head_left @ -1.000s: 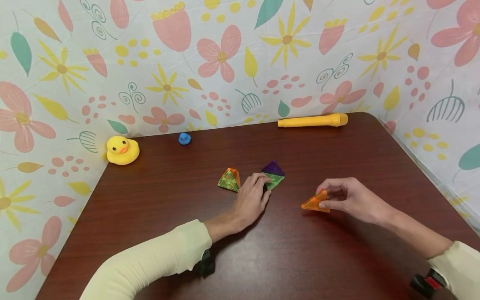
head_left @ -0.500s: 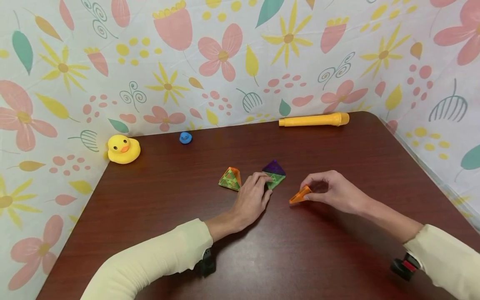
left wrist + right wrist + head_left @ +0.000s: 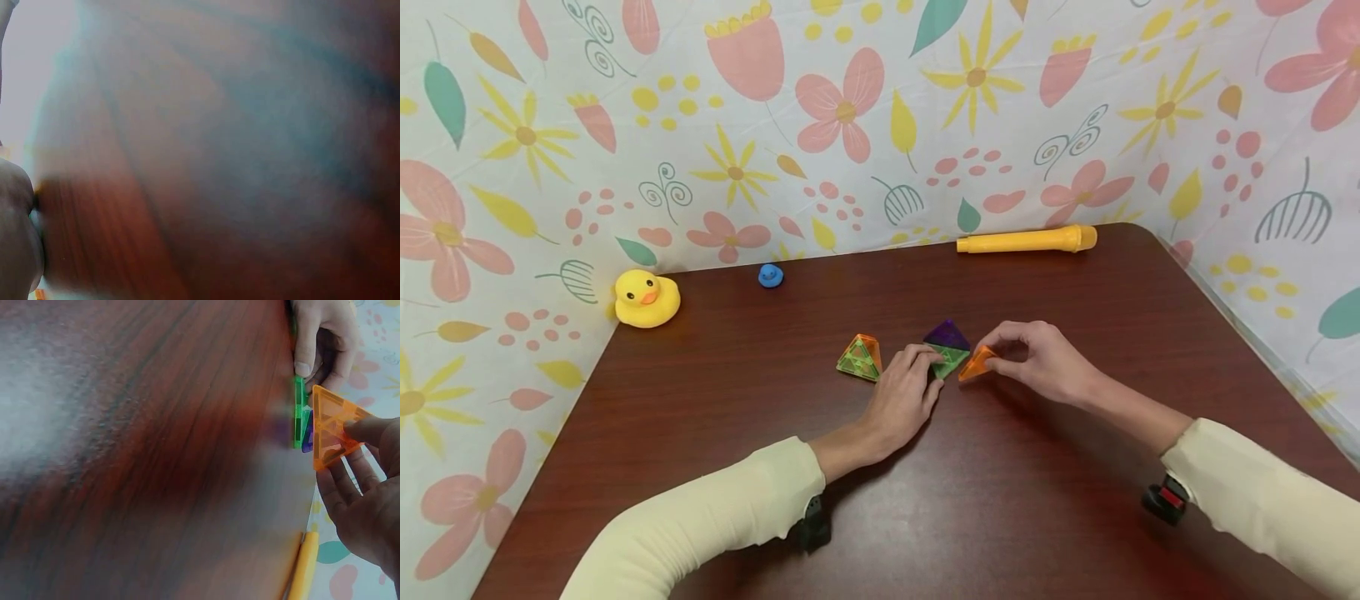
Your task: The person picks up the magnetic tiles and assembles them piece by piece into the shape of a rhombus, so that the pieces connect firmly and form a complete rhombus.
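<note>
Right hand (image 3: 1037,358) | orange triangle (image 3: 976,364) pinched at fingertips | beside green triangle (image 3: 952,360)

Left arm (image 3: 700,512) stretches forward, left hand (image 3: 898,404) has its back up and fingers (image 3: 917,354) bent, right arm (image 3: 1247,483) reaches in slantwise, right hand (image 3: 1037,358) pinches with thumb (image 3: 1007,367) and fingers, wrists poke from pale sleeves (image 3: 745,492).

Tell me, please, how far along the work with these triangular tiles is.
Apparently done: a green tile and purple tile lie together, the left hand touching the green; a separate green-and-orange piece sits left. In hand: the right hand pinches an orange tile, tilted, close by the green. Probably left: laying that orange tile down, as it is not yet flat.
</note>
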Available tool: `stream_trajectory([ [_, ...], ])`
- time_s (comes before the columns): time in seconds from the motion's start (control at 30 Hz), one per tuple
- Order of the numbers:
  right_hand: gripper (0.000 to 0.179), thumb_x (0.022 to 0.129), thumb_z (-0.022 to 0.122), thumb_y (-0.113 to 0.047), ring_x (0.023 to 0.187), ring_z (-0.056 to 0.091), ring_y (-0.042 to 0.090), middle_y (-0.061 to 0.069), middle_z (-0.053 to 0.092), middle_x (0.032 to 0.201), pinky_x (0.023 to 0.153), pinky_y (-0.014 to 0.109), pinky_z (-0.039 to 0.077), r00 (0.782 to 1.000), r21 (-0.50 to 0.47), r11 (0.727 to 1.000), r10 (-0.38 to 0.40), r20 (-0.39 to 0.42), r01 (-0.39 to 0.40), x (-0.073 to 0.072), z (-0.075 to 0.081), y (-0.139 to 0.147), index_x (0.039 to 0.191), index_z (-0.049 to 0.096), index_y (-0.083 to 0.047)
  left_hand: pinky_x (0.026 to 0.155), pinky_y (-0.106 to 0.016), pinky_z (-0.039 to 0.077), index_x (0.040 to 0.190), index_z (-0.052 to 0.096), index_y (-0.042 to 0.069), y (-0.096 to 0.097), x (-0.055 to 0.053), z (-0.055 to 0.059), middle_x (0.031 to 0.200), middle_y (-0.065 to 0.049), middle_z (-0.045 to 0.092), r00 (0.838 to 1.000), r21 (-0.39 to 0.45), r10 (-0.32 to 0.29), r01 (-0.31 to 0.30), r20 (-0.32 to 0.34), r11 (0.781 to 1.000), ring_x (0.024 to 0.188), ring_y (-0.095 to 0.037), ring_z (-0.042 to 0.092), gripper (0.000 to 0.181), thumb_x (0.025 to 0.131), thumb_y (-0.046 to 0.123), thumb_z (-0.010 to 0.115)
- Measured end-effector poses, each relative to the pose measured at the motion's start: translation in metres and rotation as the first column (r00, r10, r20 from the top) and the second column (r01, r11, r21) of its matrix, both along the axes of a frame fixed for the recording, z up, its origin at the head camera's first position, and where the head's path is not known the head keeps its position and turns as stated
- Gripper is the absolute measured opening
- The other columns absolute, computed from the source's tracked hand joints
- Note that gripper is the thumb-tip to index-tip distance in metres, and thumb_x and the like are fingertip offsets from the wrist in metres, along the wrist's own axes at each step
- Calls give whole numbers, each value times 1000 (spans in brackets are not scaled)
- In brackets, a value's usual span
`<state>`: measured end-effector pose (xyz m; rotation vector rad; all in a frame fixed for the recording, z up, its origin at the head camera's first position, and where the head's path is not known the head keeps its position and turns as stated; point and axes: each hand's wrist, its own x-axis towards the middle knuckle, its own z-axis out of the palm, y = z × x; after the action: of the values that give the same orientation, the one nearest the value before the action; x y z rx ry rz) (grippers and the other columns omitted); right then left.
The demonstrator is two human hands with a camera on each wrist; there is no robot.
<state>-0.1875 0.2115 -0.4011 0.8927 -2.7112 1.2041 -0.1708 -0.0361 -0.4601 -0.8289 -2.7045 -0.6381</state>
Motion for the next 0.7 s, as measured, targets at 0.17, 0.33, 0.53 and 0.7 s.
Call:
stream_trajectory([
  [0.17,22,91,81,6,93,73,17,0,75,102,83,36,63,1000,-38,999,-2,-20,1,-5,-2,-6,106,80,-8,97,-32,56,133,67,7,-1,-1,0,137,-8,60,1000,1,-1,1,-3,1000,116,-22,62,29,106,19,69],
  [0.33,21,92,79,7,95,74,20,2,76,103,84,41,63,1000,-53,999,10,-28,-12,-9,-5,-11,107,80,-7,97,-30,55,133,67,6,-1,-1,0,137,-8,60,1000,-3,-2,2,-7,1000,117,-22,62,30,106,19,69],
  [0.53,21,91,80,8,95,74,20,2,76,104,85,43,63,999,-64,997,38,-20,-39,-11,-7,-16,106,81,-7,97,-30,55,133,67,6,-1,-1,0,138,-7,60,1000,-9,3,-3,0,1000,118,-21,62,31,106,21,69],
  [0.7,22,89,81,9,94,74,19,2,76,103,85,44,63,998,-53,997,55,-41,-57,-12,-8,-20,105,81,-6,98,-30,55,133,67,5,0,-1,-1,138,-7,60,1000,-15,7,-7,2,1000,118,-21,62,31,106,20,69],
])
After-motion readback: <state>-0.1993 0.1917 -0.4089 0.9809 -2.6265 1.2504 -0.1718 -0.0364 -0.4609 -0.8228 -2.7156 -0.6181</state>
